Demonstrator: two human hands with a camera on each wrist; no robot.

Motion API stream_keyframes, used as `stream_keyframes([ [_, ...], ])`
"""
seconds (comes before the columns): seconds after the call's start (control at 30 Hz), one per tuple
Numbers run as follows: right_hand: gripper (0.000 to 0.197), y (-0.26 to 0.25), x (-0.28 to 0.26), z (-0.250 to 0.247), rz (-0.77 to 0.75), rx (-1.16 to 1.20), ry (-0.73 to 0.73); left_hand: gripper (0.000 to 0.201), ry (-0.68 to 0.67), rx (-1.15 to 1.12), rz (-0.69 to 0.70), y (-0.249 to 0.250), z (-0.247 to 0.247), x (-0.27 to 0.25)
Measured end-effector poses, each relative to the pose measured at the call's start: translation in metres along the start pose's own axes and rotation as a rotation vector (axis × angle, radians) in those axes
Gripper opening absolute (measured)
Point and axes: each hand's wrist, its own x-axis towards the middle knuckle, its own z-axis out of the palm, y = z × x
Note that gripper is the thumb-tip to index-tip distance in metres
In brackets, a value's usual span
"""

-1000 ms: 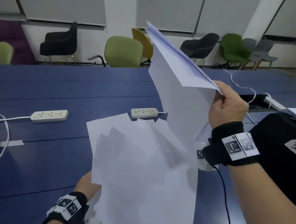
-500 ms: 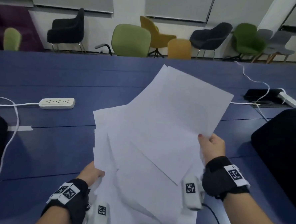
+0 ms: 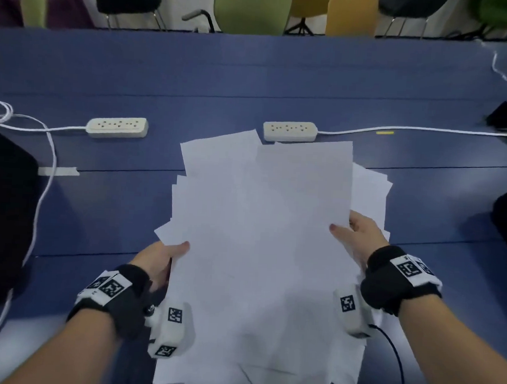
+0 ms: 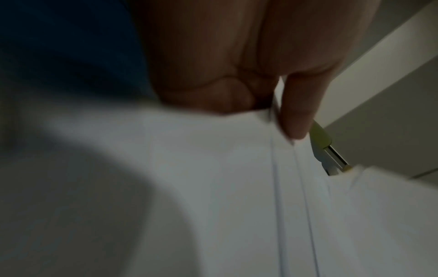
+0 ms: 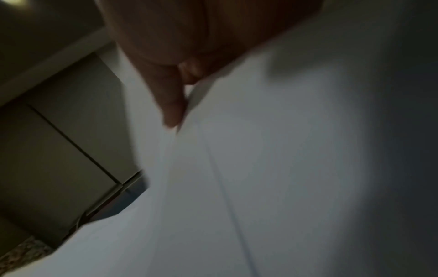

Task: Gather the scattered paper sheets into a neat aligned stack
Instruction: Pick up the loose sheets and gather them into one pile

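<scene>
white paper sheets (image 3: 261, 237), blue table (image 3: 253, 82), white power strips (image 3: 117, 127), green chair (image 3: 253, 7)

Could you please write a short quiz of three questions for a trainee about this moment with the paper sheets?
1. True or false: the paper sheets already form a neat, aligned stack.
2. Which hand grips the pile at its right edge? A) the left hand B) the right hand C) neither hand
3. Fill in: two white power strips lie on the blue table; the pile's far edge reaches nearly to the ____ power strip, while the other power strip lies clear of the sheets.

Key
1. False: corners and edges stick out on several sides.
2. B: its thumb lies on top of the top sheet.
3. right
</scene>
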Motion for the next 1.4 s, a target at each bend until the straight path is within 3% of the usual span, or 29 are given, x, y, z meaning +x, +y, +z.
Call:
stream_keyframes([
  [0.03, 0.039, -0.002, 0.004, 0.001, 0.025, -0.033, -0.095, 0.026, 0.037, 0.064, 0.039, -0.001, -0.004, 0.004],
  [0.1, 0.051, -0.006, 0.008, -0.003, 0.104, -0.313, -0.237, 0.029, 0.11, 0.122, 0.086, -0.009, -0.009, 0.013],
  [0.2, 0.047, -0.003, 0.013, -0.017, 0.158, -0.549, -0.235, 0.033, 0.22, 0.196, 0.12, -0.012, 0.001, 0.009],
  [0.27, 0.044, 0.007, 0.016, -0.028, 0.182, -0.426, -0.121, 0.021, 0.272, 0.244, 0.144, -0.012, 0.006, 0.005],
  [0.4, 0.035, 0.02, 0.007, -0.025, 0.217, -0.048, 0.025, 0.02, 0.269, 0.178, 0.16, -0.013, 0.007, 0.003],
  [0.53, 0.033, 0.021, -0.012, 0.008, 0.333, 0.27, -0.051, 0.02, 0.219, 0.141, 0.119, -0.016, 0.007, 0.008],
  [0.6, 0.026, 0.018, -0.014, 0.02, 0.429, 0.419, -0.012, 0.029, 0.182, 0.112, 0.113, -0.018, 0.007, 0.007],
  [0.63, 0.033, 0.014, -0.014, 0.023, 0.449, 0.437, -0.005, 0.029, 0.163, 0.09, 0.118, -0.018, 0.007, 0.006],
  [0.7, 0.06, 0.01, -0.009, 0.025, 0.407, 0.361, -0.063, 0.02, 0.129, 0.051, 0.138, -0.017, 0.008, 0.002],
  [0.73, 0.062, 0.009, -0.008, 0.028, 0.348, 0.262, -0.075, 0.022, 0.106, 0.033, 0.133, -0.016, 0.008, 0.001],
  [0.8, 0.048, 0.013, -0.005, 0.032, 0.258, 0.115, -0.06, 0.025, 0.036, 0.01, 0.125, -0.016, 0.009, -0.002],
  [0.9, 0.023, 0.022, -0.002, 0.038, 0.253, 0.112, -0.059, 0.02, -0.065, -0.016, 0.117, -0.009, 0.005, -0.005],
  [1.0, 0.023, 0.023, 0.0, 0.029, 0.284, 0.127, -0.091, 0.025, -0.123, -0.095, 0.046, -0.001, -0.003, -0.005],
  [1.13, 0.038, 0.018, 0.003, 0.001, 0.268, -0.003, -0.158, 0.043, -0.147, -0.164, 0.011, 0.005, -0.013, -0.002],
  [1.23, 0.031, 0.018, 0.004, -0.005, 0.267, -0.049, -0.183, 0.032, -0.132, -0.077, 0.023, -0.001, -0.002, -0.002],
  [1.4, 0.038, 0.015, 0.0, 0.025, 0.216, 0.007, -0.234, 0.041, -0.097, 0.187, 0.155, -0.007, 0.019, -0.001],
])
